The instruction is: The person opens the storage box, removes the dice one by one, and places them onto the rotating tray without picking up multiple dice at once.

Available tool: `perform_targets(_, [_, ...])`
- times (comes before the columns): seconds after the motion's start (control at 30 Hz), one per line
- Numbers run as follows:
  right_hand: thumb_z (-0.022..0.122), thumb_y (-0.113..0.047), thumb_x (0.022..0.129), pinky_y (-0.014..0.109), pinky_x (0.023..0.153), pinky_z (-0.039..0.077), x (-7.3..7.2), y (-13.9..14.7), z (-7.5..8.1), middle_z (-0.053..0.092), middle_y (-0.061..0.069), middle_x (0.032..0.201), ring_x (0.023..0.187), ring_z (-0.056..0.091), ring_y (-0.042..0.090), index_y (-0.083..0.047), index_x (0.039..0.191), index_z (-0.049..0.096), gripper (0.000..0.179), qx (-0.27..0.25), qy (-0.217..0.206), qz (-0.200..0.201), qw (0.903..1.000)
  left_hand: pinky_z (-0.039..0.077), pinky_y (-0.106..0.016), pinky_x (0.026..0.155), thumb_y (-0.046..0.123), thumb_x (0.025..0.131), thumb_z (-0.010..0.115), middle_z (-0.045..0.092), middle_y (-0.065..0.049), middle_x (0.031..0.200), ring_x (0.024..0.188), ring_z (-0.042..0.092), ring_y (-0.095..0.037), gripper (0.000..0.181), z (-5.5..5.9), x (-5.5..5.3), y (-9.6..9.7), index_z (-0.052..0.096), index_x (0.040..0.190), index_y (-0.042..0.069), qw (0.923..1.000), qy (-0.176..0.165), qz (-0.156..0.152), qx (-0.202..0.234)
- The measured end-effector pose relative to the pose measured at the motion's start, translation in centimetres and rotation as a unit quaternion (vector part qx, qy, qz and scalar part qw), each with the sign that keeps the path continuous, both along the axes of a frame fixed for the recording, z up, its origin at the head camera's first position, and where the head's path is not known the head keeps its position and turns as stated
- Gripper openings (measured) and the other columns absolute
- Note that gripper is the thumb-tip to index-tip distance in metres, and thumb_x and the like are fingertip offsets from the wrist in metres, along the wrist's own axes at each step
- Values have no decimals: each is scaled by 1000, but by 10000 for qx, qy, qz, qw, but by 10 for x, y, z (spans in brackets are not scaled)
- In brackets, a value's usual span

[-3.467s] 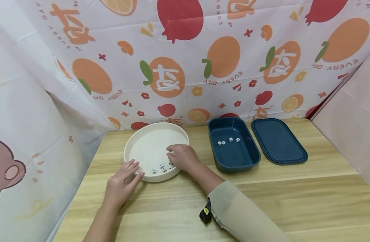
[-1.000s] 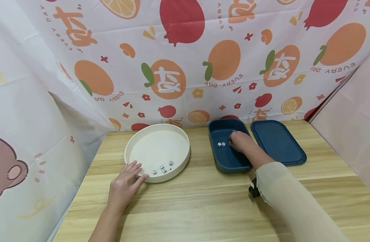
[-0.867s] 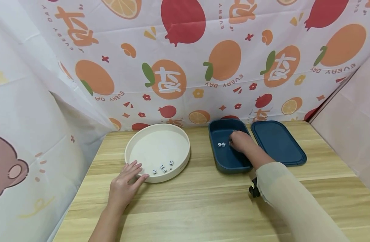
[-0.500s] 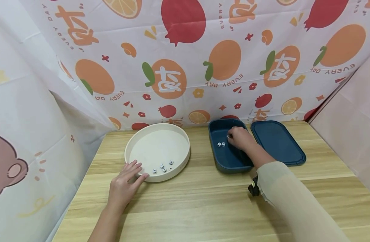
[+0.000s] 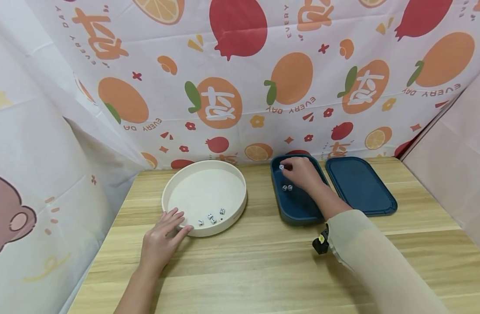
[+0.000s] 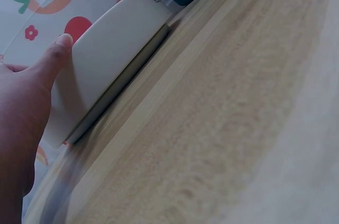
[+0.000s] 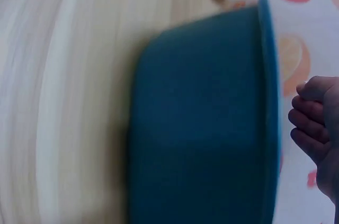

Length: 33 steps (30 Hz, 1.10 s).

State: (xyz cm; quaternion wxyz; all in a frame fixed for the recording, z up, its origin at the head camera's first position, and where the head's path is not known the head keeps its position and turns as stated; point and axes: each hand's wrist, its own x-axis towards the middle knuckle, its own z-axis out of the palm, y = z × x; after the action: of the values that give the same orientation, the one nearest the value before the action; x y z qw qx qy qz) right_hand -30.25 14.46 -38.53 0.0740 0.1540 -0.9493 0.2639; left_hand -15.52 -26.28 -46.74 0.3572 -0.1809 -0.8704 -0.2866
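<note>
My right hand is over the dark blue box. Between thumb and fingertips it pinches a white die, near the box's far left corner. Two more dice lie side by side on the box floor; the forearm and hand hide part of the inside. At the left, my left hand rests on the near left rim of a round cream tray, fingers fairly straight. In the left wrist view the thumb touches the tray's rim. Several dice lie near the tray's front edge.
A flat dark blue lid lies right of the box on the wooden table. Behind the table hangs a fruit-print cloth. A black wrist camera hangs at the right sleeve.
From the tray, my right hand has moved over to the box. It has picked up a die there and shifted it to the far left. The left hand stays at the tray.
</note>
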Motion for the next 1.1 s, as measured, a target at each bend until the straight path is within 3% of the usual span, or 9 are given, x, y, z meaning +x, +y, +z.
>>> perform_targets(0.2, [66, -19, 93, 36, 78, 63, 10, -32, 10, 75, 8, 104, 89, 69, 19, -9, 115, 73, 26, -272, 336, 290, 9986, 42, -39, 115, 17, 67, 89, 75, -11, 107, 115, 66, -25, 38, 1, 1, 1, 77, 98, -1, 10000, -44, -3, 40])
perform_targets(0.5, [69, -19, 92, 31, 83, 64, 27, -84, 14, 76, 5, 103, 95, 72, 17, -10, 111, 76, 22, -677, 399, 600, 9951, 41, -35, 117, 14, 65, 89, 75, -12, 106, 114, 66, -24, 38, -1, -1, 1, 77, 98, -2, 9999, 136, -59, 75])
perform_targets(0.8, [66, -23, 95, 27, 87, 62, 39, -126, -8, 75, 3, 110, 105, 70, 17, -11, 119, 72, 28, -717, -142, 897, 9933, 41, -38, 116, 16, 67, 89, 75, -12, 108, 114, 66, -28, 38, -1, 0, 1, 76, 99, -1, 10000, -67, 2, 9])
perform_targets(0.93, [66, -24, 95, 28, 94, 60, 43, -140, -20, 74, 2, 113, 109, 68, 16, -12, 120, 72, 28, -771, -307, 881, 9926, 41, -37, 116, 15, 67, 89, 75, -12, 107, 114, 66, -28, 38, -1, -1, 1, 76, 99, -2, 10000, -4, -25, 28])
perform_targets(1.1, [67, -23, 94, 26, 93, 60, 46, -152, -32, 74, 1, 113, 107, 69, 14, -14, 120, 72, 28, -794, -310, 892, 9924, 41, -37, 116, 13, 65, 89, 75, -13, 106, 113, 67, -27, 38, -2, -1, 1, 77, 98, -2, 9999, 112, -49, 58])
